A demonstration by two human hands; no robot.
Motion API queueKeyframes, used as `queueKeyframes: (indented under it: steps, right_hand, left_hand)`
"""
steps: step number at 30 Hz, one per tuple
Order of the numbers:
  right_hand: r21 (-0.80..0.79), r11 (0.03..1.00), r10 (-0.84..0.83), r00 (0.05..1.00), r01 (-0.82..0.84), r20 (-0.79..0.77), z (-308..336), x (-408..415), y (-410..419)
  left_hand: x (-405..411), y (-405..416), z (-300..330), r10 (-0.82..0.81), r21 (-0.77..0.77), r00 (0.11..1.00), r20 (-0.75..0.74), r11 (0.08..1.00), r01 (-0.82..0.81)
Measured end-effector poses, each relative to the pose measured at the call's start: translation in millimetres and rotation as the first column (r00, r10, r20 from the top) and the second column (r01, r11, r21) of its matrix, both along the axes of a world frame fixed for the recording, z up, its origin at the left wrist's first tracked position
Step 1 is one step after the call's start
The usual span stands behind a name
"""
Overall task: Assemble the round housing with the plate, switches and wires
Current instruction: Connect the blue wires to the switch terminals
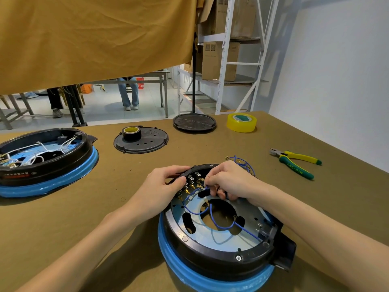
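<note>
Looking down from the head view: round housing (221,239) low and right of centre on the brown table (147,165), black rim up, blue band below, tilted toward the camera, its near edge close to the table's front edge. Inside, silver plate (210,234) with a large centre hole, blue wires (214,220) looping across it. At the far rim, switches (194,182) with brass terminals. Left hand (166,186) gripping the far-left rim, fingers curled over the edge, thumb pressed by the terminals. Right hand (227,180) reaching in from the right, fingertips together, pinching a blue wire end beside the terminals. Loose blue wires (242,163) just behind the right hand.

Same view, farther out: second housing (44,161) at the left edge, white wires inside, well apart. Black cover (147,142) behind, black tape roll (131,133) resting on it. Round stand base (194,123) near the far edge, yellow tape roll (241,122) beside it. Pliers (296,162) with green-yellow handles to the right, near the table's right edge. Open brown surface between the 2 housings and between the right forearm and the pliers.
</note>
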State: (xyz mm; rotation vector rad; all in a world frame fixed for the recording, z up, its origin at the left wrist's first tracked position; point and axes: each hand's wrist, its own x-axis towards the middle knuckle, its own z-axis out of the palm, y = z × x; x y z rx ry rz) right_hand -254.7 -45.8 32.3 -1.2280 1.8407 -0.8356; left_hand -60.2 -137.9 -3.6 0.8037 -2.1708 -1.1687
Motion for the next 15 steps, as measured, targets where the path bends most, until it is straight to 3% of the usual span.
queueKeyframes:
  steps: [15]
  right_hand:
    - [-0.024,1.0,0.013,0.999,-0.014,-0.042,-1.1,2.6,-0.1]
  left_hand:
    - [-0.8,-0.9,-1.6,-0.002,0.004,1.0,-0.013,1.0,0.002]
